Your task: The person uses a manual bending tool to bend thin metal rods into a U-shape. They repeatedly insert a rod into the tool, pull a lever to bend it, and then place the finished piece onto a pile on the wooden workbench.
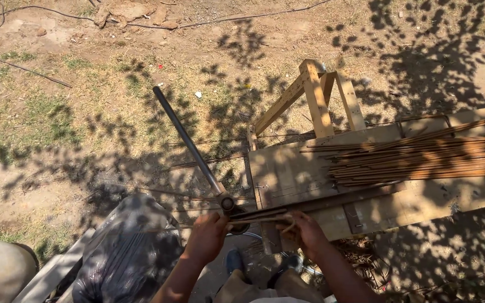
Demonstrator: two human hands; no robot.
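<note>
Centre bottom of the frame: the left hand [206, 238] is closed around the head of a long dark steel bending lever [189, 143], whose handle runs toward the upper left. The right hand [305, 231] grips thin rust-brown steel rods [259, 217] lying across the near edge of a pale wooden plank workbench [287, 174]. Good practice, judged from this pose: keep the rods pressed flat against the bench while the lever turns. A bundle of rusty straight rods [422, 160] rests at right. A crumpled black plastic bag [124, 247], lower left, hides its contents.
</note>
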